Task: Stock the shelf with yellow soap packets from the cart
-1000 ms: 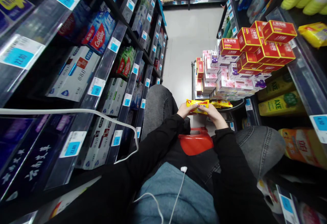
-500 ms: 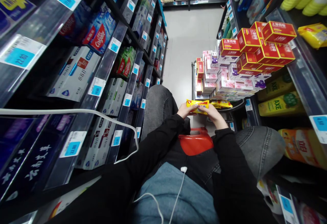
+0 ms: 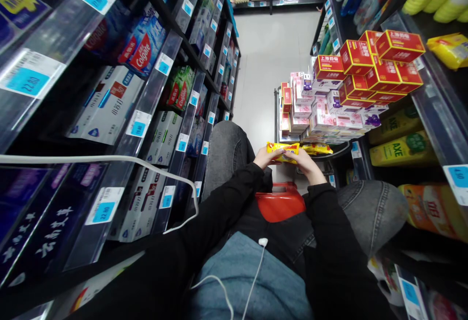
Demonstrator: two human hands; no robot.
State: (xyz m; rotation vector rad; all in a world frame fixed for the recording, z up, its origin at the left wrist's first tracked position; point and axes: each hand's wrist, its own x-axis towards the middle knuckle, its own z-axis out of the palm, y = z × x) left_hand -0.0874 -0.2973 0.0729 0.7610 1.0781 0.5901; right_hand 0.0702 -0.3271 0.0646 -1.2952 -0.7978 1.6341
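Observation:
Between my two hands is a yellow packet (image 3: 282, 147) with red and dark print, its kind too small to make out. My left hand (image 3: 263, 157) grips its left end, and my right hand (image 3: 304, 160) grips its right side with fingers across the front. Just beyond my right hand lies a similar yellow packet (image 3: 321, 149), at the near edge of a pile of soap boxes. Pink-and-white boxes (image 3: 323, 115) make up the lower pile, with red-and-yellow boxes (image 3: 382, 72) stacked on top. Below my hands, between my legs, is a red plastic stool (image 3: 281, 205).
Shelves of toothpaste boxes (image 3: 141, 49) with price tags rise close on my left. At right, a shelf holds yellow dish-soap bottles (image 3: 404, 150) and another yellow packet (image 3: 449, 50). A white cable (image 3: 161, 169) crosses from the left. Pale floor (image 3: 272, 52) runs ahead to a far shelf.

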